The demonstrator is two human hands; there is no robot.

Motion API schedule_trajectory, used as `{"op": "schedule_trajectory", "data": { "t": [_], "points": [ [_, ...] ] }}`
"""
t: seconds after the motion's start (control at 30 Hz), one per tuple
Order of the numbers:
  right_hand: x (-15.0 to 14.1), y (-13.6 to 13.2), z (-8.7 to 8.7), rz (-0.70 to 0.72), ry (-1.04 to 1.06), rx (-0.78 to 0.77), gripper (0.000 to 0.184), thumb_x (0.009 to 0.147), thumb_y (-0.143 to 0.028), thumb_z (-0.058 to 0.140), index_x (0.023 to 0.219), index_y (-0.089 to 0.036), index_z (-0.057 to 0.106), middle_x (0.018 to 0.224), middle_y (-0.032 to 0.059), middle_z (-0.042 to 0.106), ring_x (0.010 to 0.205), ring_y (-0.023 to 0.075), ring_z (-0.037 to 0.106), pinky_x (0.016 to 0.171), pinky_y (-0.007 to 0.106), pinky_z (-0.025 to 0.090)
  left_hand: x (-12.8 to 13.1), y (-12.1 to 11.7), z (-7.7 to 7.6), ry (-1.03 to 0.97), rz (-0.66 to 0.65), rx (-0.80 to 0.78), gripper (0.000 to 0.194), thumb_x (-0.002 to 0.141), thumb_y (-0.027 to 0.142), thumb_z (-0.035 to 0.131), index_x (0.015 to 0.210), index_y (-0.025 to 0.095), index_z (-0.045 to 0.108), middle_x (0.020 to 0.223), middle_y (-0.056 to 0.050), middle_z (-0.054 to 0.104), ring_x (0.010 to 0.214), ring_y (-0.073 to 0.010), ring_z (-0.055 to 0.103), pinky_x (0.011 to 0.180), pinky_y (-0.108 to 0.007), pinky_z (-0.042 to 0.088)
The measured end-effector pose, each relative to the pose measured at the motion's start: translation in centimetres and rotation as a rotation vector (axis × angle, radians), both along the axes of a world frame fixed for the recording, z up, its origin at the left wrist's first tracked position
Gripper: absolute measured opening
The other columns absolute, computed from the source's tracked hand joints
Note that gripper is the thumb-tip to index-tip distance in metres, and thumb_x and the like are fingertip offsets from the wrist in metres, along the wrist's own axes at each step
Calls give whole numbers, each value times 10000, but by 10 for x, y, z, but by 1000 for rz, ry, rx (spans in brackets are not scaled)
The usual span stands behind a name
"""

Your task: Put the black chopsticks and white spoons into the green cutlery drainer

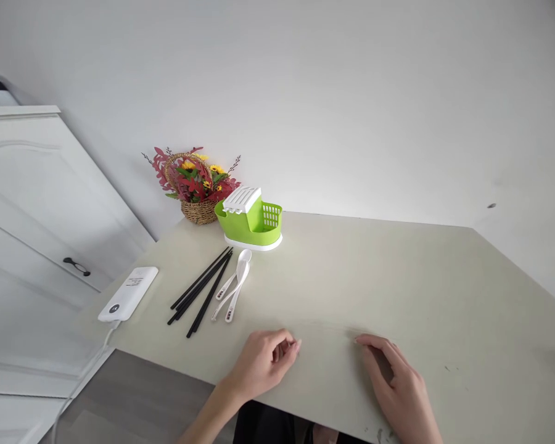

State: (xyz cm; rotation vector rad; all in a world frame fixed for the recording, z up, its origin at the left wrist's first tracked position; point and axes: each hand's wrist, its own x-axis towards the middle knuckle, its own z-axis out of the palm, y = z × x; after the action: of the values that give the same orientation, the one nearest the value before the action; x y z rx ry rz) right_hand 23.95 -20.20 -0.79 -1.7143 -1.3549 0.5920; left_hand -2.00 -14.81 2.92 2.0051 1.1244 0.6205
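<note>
My left hand (pixel 264 362) rests near the table's front edge, fingers curled in and thumb against them, with nothing showing in it. To its right, my right hand (pixel 398 382) lies on the tabletop with long fingers and a gap between thumb and forefinger; it holds nothing. Nearest the left hand are several white spoons (pixel 243 269), crossed over each other. Beside them on the left lies a loose bundle of black chopsticks (pixel 197 289). Behind the spoons stands a green utensil holder (pixel 238 227) with a white slotted top and a white base.
A woven basket of red and yellow flowers (pixel 198 211) stands at the back left, against the holder. A white power bank (pixel 132 293) with a plugged-in cable (pixel 97 356) lies at the table's left edge. A white cabinet (pixel 37 203) is at the left, a wall behind.
</note>
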Motion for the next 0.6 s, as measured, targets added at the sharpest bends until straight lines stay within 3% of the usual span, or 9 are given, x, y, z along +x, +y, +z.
{"op": "schedule_trajectory", "data": {
  "t": [0.13, 0.3, 0.6],
  "points": [
    [3, 0, -4, -11, 13, -44, 325, 970, -551, 524, 1073, -314, 722, 1165, 41, 763, 965, 219, 711, 577, 243, 503, 0, 2, 1, -10, 36, -47, 399, 1080, 430, 464, 765, 200, 551, 613, 37, 554, 538, -85, 464, 513, -205, 345],
    [5, 0, -8, -13, -3, -92, 368, 948, -596, 536, 1089, -319, 733, 1178, 47, 772, 804, 202, 715, 514, 249, 495, 5, 1, -1, 21, 92, -10, 384, 1076, 422, 453, 788, 201, 580, 629, 29, 579, 538, -88, 474, 503, -199, 336],
    [6, 1, -12, -58, -76, -75, 345, 939, -581, 547, 1048, -326, 753, 1154, 53, 784, 844, 237, 734, 530, 256, 528, 3, 0, -4, 29, 74, 40, 320, 1054, 341, 483, 765, 213, 535, 597, 48, 567, 491, -81, 425, 489, -212, 303]
  ]
}}
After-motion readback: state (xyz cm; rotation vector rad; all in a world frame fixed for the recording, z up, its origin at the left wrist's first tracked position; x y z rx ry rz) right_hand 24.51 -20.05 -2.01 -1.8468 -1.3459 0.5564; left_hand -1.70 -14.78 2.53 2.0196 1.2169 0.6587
